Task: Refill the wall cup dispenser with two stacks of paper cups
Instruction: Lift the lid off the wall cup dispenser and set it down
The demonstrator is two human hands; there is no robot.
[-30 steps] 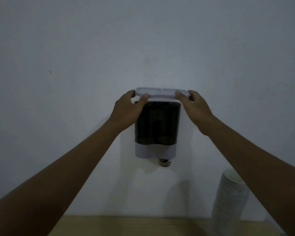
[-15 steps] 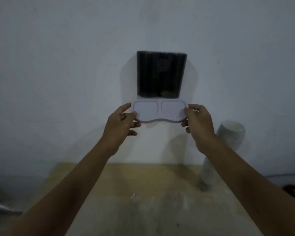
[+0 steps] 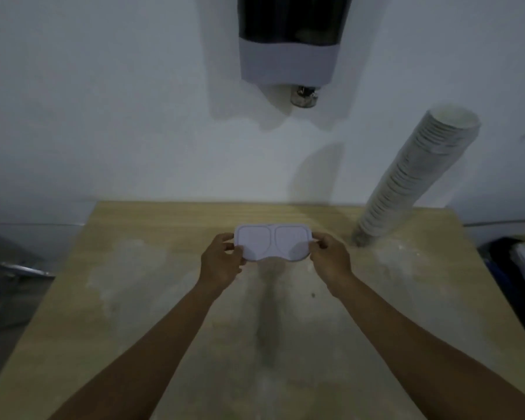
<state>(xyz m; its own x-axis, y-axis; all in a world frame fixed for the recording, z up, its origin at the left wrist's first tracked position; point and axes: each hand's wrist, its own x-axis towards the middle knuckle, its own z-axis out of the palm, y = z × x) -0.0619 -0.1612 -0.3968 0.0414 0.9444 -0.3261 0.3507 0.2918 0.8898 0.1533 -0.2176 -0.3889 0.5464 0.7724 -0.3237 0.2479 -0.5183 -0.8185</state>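
Note:
The white two-lobed dispenser lid [image 3: 273,242] is held flat just above the wooden table [image 3: 134,298], near its far middle. My left hand [image 3: 222,262] grips the lid's left end and my right hand [image 3: 329,257] grips its right end. The wall cup dispenser [image 3: 287,60], dark above with a white base, hangs on the wall at the top of the view; its top is cut off. One cup bottom [image 3: 303,95] pokes out under its right side. A tall stack of white paper cups [image 3: 412,174] stands on the table at the right, leaning.
The white wall [image 3: 103,101] runs behind the table. A dark metal object [image 3: 9,265] lies off the table's left edge. Dark and white items [image 3: 522,262] sit beyond the right edge. The tabletop has pale dusty patches.
Both hands have lifted the lid off the dispenser's top and brought it down to just above the table. The view has tilted downward, showing more of the table.

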